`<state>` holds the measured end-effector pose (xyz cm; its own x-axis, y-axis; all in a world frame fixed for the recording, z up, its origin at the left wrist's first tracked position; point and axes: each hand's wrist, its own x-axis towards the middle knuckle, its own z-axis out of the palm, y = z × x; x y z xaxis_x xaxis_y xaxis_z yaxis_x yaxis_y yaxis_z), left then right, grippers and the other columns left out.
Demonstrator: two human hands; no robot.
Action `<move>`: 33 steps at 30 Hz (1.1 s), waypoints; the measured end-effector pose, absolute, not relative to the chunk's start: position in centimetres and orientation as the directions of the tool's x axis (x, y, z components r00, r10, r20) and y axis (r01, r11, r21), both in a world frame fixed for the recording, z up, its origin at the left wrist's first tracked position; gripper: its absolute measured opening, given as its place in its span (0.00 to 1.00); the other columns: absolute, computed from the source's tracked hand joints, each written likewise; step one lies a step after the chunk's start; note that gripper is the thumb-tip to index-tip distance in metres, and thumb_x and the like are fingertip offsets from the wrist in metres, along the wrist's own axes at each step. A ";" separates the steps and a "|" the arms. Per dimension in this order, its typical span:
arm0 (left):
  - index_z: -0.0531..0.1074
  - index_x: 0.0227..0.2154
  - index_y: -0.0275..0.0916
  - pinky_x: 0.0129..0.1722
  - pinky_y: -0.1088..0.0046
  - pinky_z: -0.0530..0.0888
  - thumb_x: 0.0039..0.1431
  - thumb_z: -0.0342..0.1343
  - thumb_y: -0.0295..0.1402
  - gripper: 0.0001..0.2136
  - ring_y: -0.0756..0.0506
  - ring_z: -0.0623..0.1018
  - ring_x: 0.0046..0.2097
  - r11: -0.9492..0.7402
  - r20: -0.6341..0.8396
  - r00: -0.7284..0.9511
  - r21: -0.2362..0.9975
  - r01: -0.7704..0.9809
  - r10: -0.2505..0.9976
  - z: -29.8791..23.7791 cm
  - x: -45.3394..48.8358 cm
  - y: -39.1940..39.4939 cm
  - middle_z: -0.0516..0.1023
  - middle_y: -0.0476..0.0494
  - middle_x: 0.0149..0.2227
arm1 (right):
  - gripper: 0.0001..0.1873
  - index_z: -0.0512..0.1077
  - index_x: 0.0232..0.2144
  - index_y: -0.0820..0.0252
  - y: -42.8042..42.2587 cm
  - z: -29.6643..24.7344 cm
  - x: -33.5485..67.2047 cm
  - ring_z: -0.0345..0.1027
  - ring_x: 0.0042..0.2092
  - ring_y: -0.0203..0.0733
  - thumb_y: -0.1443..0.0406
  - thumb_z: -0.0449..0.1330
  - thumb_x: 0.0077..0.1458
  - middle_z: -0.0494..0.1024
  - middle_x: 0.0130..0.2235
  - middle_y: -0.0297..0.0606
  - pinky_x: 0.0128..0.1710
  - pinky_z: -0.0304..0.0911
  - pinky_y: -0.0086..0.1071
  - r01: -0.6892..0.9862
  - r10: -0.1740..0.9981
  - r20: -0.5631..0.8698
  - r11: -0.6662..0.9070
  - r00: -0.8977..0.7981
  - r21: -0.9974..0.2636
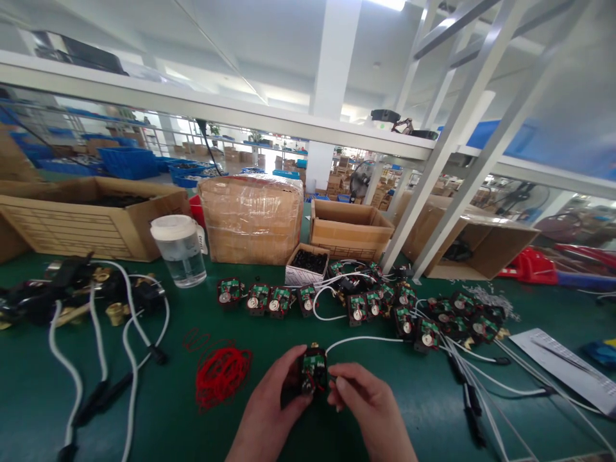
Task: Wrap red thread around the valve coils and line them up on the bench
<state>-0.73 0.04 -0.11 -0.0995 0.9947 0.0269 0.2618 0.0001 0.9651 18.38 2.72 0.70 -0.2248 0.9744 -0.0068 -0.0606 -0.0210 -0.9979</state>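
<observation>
Low at the front of the table, my left hand [274, 398] grips a small black housing with a green circuit board [314, 367] by its left side, thumb below and fingers behind. A brass fitting shows at the top of the housing, and a white cable [366, 338] runs from it to the right. My right hand [363, 398] is closed in a pinch at the housing's right edge; whatever lies between the fingertips is too small to make out. Left of my hands lies a tangled pile of red rings or thin wire [222, 377].
Several similar board units [279, 300] stand in a row behind my hands, with more clustered rightward among white cables. A water jug [179, 251], cardboard boxes [250, 221] and a small box of black parts [308, 263] line the back. Cabled black assemblies [72, 289] lie left; metal posts [462, 147] rise right.
</observation>
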 end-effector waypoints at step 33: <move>0.72 0.55 0.50 0.57 0.65 0.73 0.47 0.57 0.23 0.30 0.43 0.79 0.53 0.045 -0.031 -0.080 0.983 0.177 0.996 -0.2 -0.6 0.2 0.79 0.48 0.55 | 0.12 0.73 0.35 0.57 1.1 -3.4 14.4 0.71 0.35 0.42 0.56 0.58 0.64 0.76 0.34 0.35 0.35 0.67 0.30 0.302 0.943 0.314 0.269 0.110 -0.914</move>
